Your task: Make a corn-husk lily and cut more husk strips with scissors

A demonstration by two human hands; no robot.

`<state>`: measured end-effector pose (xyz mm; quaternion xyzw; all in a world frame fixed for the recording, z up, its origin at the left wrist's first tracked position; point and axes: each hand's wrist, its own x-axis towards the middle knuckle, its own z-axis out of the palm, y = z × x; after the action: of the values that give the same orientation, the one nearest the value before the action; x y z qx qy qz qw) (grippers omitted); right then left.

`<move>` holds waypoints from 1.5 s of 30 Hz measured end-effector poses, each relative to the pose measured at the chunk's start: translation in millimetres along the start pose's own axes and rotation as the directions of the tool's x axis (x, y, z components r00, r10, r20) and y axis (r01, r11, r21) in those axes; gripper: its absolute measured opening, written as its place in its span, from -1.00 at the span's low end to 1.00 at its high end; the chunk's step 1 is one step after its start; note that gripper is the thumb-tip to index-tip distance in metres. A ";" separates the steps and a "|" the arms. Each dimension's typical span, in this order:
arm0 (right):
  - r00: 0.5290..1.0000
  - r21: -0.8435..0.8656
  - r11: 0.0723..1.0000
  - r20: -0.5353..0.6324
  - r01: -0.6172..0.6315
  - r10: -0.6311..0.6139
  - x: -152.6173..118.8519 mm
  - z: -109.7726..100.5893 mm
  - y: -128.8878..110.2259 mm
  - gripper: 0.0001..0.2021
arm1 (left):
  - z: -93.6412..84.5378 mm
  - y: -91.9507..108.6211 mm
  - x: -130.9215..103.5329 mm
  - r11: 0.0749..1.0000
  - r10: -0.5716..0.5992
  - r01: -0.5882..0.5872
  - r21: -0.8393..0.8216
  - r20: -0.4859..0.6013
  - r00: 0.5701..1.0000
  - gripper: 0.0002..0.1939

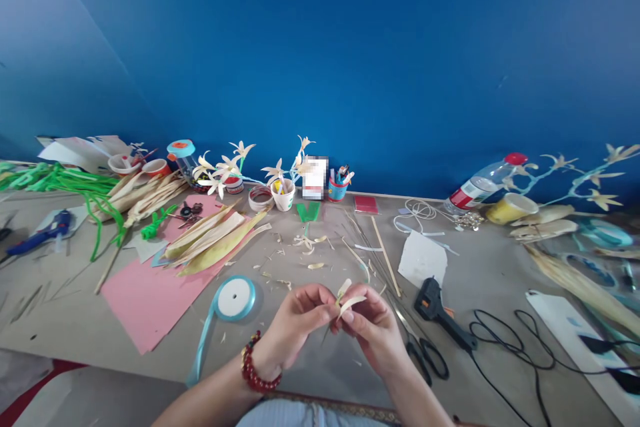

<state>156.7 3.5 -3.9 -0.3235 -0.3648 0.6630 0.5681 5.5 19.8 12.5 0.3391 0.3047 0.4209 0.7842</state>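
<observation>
Low over the table's front, my left hand (307, 313) and my right hand (373, 323) meet fingertip to fingertip around a small pale flower (350, 305) that looks made of corn husk. My left thumb and forefinger pinch its base, where a thin stem points down. The right fingers close on one of its petals. Scissors (425, 350) lie just right of my right hand, beside a black glue gun (440, 313). Left of my left wrist is a roll of light blue ribbon (235, 298), its loose end trailing toward the table edge. Husk scraps (316, 266) lie beyond my hands.
Corn husks (215, 240) rest on pink paper (145, 300) at left. Finished husk flowers (225, 170) stand at the back near a white cup (283, 195) and pen holder (339, 188). A plastic bottle (480, 187) leans at right. Black cord (520, 347) loops over the right side.
</observation>
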 end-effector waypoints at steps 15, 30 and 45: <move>0.977 -0.170 0.966 -0.050 0.196 -0.207 -1.8 -4.7 1.1 -0.82 | -3.5 0.3 -5.5 0.717 0.333 -0.238 0.655 -0.022 0.943 -0.80; 0.955 -0.390 0.894 -0.104 0.219 -0.279 -2.5 1.2 -3.4 -0.81 | 4.4 8.1 -10.0 0.553 0.409 -0.271 0.787 0.027 0.912 -0.84; 0.914 -0.521 0.794 -0.062 0.314 -0.402 -3.4 -3.4 3.3 -0.91 | 4.5 8.3 -9.9 0.548 0.407 -0.273 0.790 0.033 0.913 -0.83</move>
<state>158.4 0.2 -8.4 -0.4392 -0.5291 0.3955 0.6088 0.7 13.4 23.6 0.6642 0.4444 0.4148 0.4351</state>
